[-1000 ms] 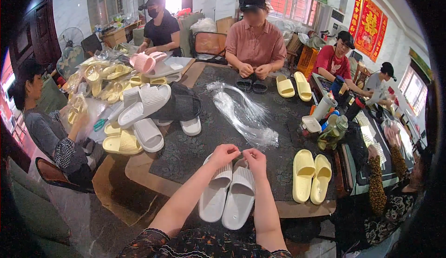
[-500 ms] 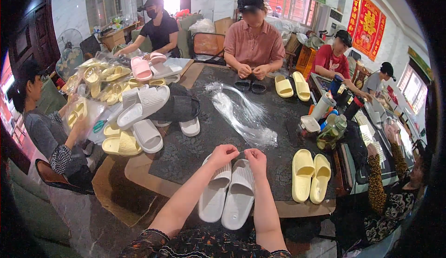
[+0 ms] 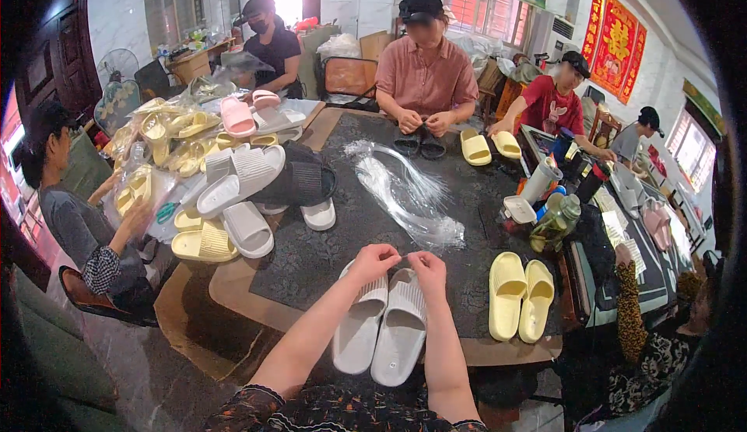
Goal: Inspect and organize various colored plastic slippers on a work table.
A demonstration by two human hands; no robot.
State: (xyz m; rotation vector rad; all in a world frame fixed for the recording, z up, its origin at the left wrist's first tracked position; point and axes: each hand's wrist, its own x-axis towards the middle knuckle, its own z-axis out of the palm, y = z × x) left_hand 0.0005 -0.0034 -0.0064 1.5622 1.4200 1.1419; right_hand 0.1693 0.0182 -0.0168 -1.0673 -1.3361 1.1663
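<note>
Grey slippers (image 3: 399,335) at the near edge of the bench (image 3: 299,265), centred in front of the worker, w/ both hands over their far ends. L hand (image 3: 377,262): thumb & forefinger pinched tog., other fingers curled, at the strap of the L slipper. R hand (image 3: 427,267): likewise pinched, at the strap of the R one, fingertips nr. those of the L hand. Anything held btw. the tips is too fine to make out; cannot tell if a strand is gripped.

Step in hand (judged): fine two-handed fingertip work, prob. joining the pair at the straps w/ a strand such as the clear strands (image 3: 381,185) lying just beyond. Next move seems to call for a firm pinch on both sides, w/ the slippers kept side by side.

Orientation: soles down, toes away from the worker, heels toward the body. Long axes run roughly near-to-far, approx. parallel, far ends leaning slightly R; R slipper sits a little nearer the worker. Heels appear to reach past the bench edge; support there not clear. To the R, well apart: yellow slippers (image 3: 507,300), toes also pointing away.
</note>
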